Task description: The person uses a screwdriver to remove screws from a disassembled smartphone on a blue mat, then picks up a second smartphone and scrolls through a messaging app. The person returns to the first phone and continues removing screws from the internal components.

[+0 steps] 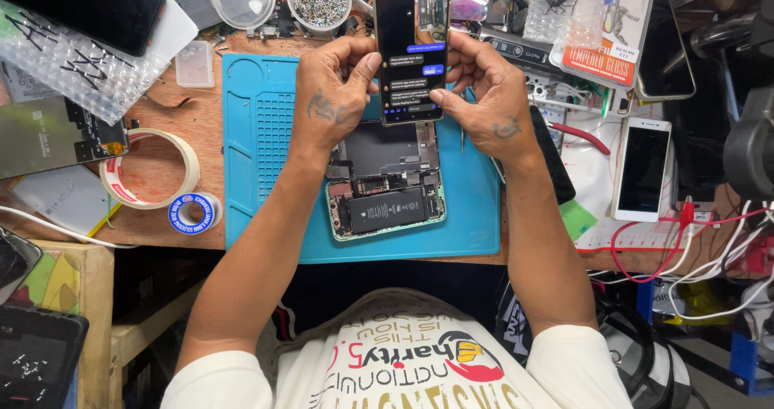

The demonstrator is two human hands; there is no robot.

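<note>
Both hands grip a lit smartphone at top centre: left hand clasps its left edge, right hand its right, thumb on the screen. Below lies an opened phone on a blue mat covering the worktop.

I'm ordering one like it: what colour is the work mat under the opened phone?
The work mat is turquoise blue, seen in the head view.

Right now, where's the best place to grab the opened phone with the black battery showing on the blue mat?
Probably grip the opened phone by its two long green edges, from above. It lies flat, open side up on the blue mat, so avoid the exposed black battery.
</note>
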